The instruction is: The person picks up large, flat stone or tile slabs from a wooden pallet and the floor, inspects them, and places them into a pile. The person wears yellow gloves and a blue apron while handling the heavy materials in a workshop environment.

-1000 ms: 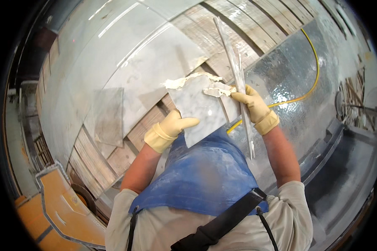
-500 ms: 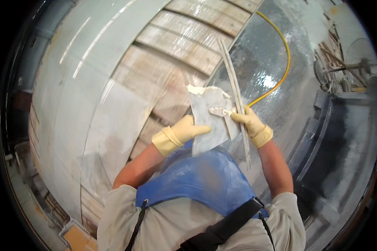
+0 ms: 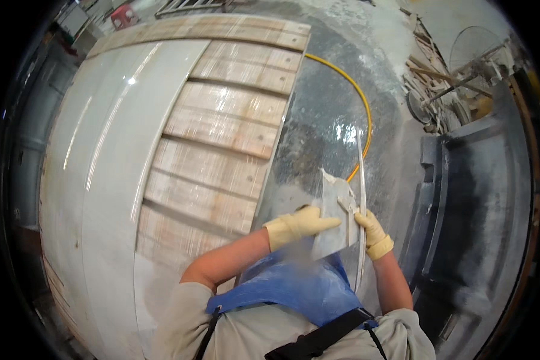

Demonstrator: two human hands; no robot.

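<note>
My left hand (image 3: 300, 224), in a cream rubber glove, is closed on a flat grey board (image 3: 331, 233), its thumb lying across the face. Off-white paste clings to the board's far edge. My right hand (image 3: 375, 233), gloved alike, is closed around a long, thin pale strip (image 3: 362, 180) that stands nearly lengthwise in front of me. Beside those fingers, a small flat scraper-like piece (image 3: 347, 210) with paste on it lies against the board; whether the right hand grips it too, I cannot make out. Both hands are close together over my blue apron (image 3: 282, 282).
A large slatted wooden platform (image 3: 216, 144) stands at left, with glossy white panels (image 3: 111, 132) on it. A yellow hose (image 3: 361, 96) curves over the wet grey floor (image 3: 318, 90). A dark trough-like structure (image 3: 462, 228) is at right; scrap wood (image 3: 429, 66) lies beyond. A red stool (image 3: 124, 17) stands far left.
My view and body have turned and shifted to the right, away from the platform. Both hands have come along, still holding the board and the strip, now over the floor.
</note>
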